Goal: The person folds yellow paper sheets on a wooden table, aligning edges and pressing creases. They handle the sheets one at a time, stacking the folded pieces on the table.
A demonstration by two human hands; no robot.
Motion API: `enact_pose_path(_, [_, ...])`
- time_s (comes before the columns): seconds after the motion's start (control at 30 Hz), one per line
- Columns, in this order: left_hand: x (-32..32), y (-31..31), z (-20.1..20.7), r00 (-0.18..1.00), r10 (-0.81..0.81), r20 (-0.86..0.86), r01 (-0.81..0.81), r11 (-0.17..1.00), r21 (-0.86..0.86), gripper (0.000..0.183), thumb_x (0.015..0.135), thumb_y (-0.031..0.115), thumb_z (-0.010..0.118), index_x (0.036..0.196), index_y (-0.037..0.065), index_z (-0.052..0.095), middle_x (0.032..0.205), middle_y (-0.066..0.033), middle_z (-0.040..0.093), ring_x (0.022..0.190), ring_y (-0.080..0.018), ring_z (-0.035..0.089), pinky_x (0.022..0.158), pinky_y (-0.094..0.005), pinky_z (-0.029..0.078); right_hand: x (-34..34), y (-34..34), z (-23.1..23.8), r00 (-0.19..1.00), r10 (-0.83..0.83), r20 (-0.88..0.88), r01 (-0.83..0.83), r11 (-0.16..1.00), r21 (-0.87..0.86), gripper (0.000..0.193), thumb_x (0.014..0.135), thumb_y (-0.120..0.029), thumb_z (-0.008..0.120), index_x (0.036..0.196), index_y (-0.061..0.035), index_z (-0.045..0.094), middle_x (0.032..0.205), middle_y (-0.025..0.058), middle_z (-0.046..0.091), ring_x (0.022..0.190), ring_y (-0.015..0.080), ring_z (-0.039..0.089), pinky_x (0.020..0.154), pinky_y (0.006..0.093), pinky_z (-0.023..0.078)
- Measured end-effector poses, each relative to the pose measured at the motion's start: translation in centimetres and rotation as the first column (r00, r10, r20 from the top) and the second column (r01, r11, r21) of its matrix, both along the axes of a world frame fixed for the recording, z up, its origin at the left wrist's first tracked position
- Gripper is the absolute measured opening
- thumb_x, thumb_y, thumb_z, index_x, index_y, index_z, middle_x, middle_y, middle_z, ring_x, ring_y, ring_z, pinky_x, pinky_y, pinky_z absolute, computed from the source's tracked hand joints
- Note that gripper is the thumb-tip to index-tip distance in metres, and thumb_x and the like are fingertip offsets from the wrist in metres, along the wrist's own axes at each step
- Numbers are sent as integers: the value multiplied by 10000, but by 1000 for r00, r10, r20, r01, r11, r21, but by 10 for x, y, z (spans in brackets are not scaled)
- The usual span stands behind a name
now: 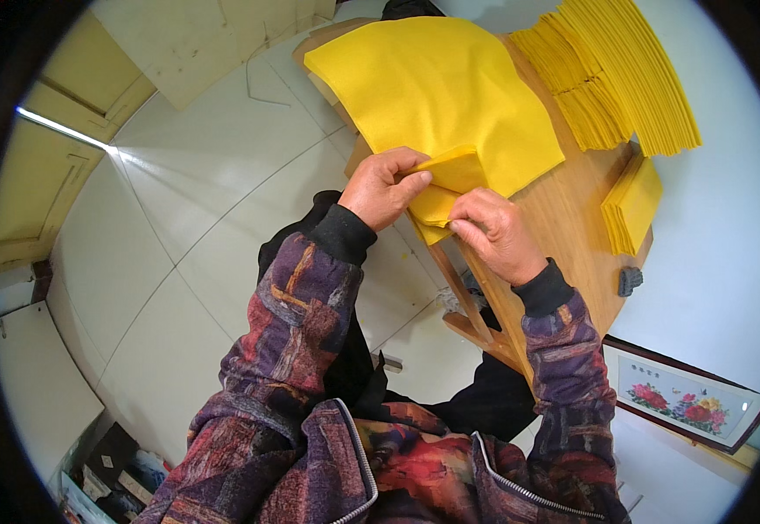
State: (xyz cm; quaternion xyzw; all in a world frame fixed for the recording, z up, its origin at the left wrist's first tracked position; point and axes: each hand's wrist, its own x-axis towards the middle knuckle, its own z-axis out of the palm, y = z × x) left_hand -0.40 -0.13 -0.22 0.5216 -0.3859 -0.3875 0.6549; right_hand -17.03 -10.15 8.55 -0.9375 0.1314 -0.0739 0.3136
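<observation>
A large yellow felt-like sheet lies over the table's far end, its surface slightly rippled. At its near edge, a smaller folded yellow cloth piece is held between my hands, its layers partly spread. My left hand pinches the piece's left side between thumb and fingers. My right hand grips its lower right corner, with the thumb pressed against the bent fingers. Whether the folded piece is joined to the large sheet cannot be made out.
Tall stacks of folded yellow cloth stand at the table's far right. A smaller yellow bundle and a small dark grey object sit nearer on the wooden table. A framed flower picture leans at right. Pale tiled floor lies left.
</observation>
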Motion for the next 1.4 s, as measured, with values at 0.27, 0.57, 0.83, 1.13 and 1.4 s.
enact_pose_path(0.27, [1, 0, 0, 1000, -9, 11, 9, 1000, 26, 194, 900, 157, 598, 954, -26, 636, 815, -66, 619, 754, -138, 576, 686, -283, 473, 4, -1, 14, 992, -121, -32, 124, 983, 133, 64, 836, -58, 600, 828, 5, 590, 765, 148, 588, 701, 294, 591, 623, 337, 464])
enact_pose_path(0.57, [-1, 0, 4, 1000, -7, 26, 6, 999, 36, 187, 883, 147, 639, 965, -21, 638, 844, -75, 634, 809, -150, 601, 738, -285, 485, 13, 4, 7, 887, -376, 270, 420, 898, -129, 58, 825, -39, 618, 850, -2, 580, 793, 144, 589, 716, 286, 593, 634, 354, 474])
enact_pose_path(0.83, [-1, 0, 3, 1000, -7, 10, 7, 999, 39, 182, 886, 115, 632, 1005, -23, 635, 865, -56, 653, 807, -123, 603, 731, -271, 493, -13, 39, -15, 993, -33, 116, 85, 874, -479, 189, 755, -41, 672, 935, -46, 614, 873, 76, 575, 821, 260, 574, 707, 361, 498])
enact_pose_path(1.13, [-1, 0, 5, 1000, -17, -23, 18, 998, 52, 169, 887, 102, 621, 1000, -23, 634, 863, -49, 643, 809, -125, 603, 740, -267, 494, -7, 20, -13, 993, -23, 114, 58, 949, -311, 94, 750, -35, 663, 821, -44, 603, 837, 79, 570, 797, 278, 561, 689, 378, 481])
enact_pose_path(1.4, [0, 1, 6, 998, -36, -45, 39, 998, 56, 158, 893, 92, 609, 994, -27, 633, 876, -53, 643, 814, -131, 608, 746, -270, 494, 0, 6, -6, 998, -58, 27, 58, 998, 3, 70, 769, -35, 658, 799, -20, 597, 773, 115, 571, 758, 299, 569, 664, 373, 474])
